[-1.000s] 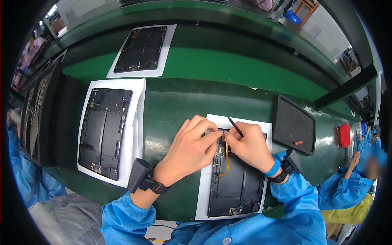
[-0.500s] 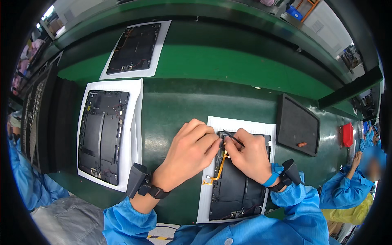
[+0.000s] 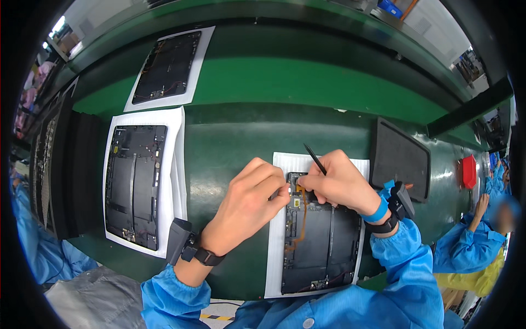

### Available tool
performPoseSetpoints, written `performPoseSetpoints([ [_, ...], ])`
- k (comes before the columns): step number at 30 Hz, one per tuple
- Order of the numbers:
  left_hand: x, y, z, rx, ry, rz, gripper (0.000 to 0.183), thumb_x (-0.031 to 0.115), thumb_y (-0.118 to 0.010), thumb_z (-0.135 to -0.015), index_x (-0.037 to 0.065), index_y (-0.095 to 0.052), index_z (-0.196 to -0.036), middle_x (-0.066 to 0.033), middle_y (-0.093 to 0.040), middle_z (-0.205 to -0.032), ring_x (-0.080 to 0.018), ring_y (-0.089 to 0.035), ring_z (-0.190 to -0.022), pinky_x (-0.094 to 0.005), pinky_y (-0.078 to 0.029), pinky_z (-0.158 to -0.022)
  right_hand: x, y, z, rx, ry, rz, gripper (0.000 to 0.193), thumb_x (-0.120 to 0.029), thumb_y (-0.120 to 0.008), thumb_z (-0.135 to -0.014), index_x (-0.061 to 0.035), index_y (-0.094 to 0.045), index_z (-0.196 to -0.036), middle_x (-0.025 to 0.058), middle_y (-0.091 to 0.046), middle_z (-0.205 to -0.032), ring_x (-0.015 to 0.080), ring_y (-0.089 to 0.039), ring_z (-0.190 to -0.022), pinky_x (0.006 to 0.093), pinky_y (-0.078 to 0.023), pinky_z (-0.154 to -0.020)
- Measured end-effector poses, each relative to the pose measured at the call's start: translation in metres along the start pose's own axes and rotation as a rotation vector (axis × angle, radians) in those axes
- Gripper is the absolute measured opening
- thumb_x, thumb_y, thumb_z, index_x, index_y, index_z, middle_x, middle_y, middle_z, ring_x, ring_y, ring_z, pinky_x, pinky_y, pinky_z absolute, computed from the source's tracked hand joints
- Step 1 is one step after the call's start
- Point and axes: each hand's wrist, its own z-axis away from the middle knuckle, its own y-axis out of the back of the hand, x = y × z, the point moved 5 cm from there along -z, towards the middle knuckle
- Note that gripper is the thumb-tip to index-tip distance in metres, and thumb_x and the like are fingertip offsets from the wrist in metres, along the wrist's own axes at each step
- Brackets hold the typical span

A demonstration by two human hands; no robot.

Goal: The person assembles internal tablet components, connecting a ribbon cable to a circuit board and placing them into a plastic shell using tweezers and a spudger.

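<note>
In front of me, a black tablet housing point(image 3: 307, 263) lies on a white foam sheet point(image 3: 276, 274). A thin orange flex cable point(image 3: 304, 219) runs down its left part from the top corner. My right hand point(image 3: 341, 181) holds a slim black pointed stick point(image 3: 314, 158), its tip pointing up and away. The thumb and fingertips of that hand press at the cable's upper end. At the housing's upper left edge, my left hand point(image 3: 246, 203) is closed in a pinch. What its fingertips hold, if anything, is hidden.
Two more open tablet housings lie on white sheets, one at the left point(image 3: 137, 186) and one at the back left point(image 3: 167, 66). Black foam trays point(image 3: 82, 164) stand at the far left. A dark tray point(image 3: 400, 159) and a red box point(image 3: 467, 171) are to the right, near a co-worker point(image 3: 466, 247).
The stick has swung from lying across the housing's top to pointing up, its tip off the housing. The cable's lower part has come to lie closer over the housing. My left fingertips have drawn slightly left.
</note>
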Motion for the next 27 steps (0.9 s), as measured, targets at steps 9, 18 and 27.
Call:
performPoseSetpoints([
  [9,-0.001,0.001,0.0,-0.007,0.02,-0.017,0.018,-0.005,-0.081,-0.073,0.001,-0.069,-0.086,-0.0081,-0.068,-0.088,-0.0271,-0.063,-0.082,-0.0369,-0.052,-0.071,0.002,0.005,-0.002,-0.047,-0.016,-0.207,0.023,-0.008,-0.072,-0.09,0.0025,-0.069,-0.069,0.0039,-0.061,-0.053,0.0052,-0.047,-0.041,0.0227,-0.031,-0.037],
  [18,-0.004,0.0,0.0,-0.01,0.044,-0.024,0.015,-0.002,-0.079,-0.076,0.001,-0.066,-0.084,-0.008,-0.065,-0.088,-0.0274,-0.061,-0.084,-0.0382,-0.051,-0.075,0.001,0.003,-0.003,-0.143,-0.023,-0.247,0.025,-0.01,-0.074,-0.092,0.0015,-0.069,-0.07,0.0026,-0.059,-0.053,0.004,-0.047,-0.042,0.0217,-0.029,-0.039],
  [27,-0.006,0.0,-0.001,-0.019,0.046,-0.039,0.016,-0.003,-0.08,-0.075,0.002,-0.069,-0.086,-0.0072,-0.067,-0.09,-0.027,-0.062,-0.084,-0.037,-0.051,-0.073,0.003,0.002,-0.003,-0.006,-0.008,-0.045,0.026,-0.012,-0.069,-0.086,0.0018,-0.067,-0.064,0.0059,-0.061,-0.051,0.0079,-0.052,-0.044,0.0255,-0.037,-0.042],
])
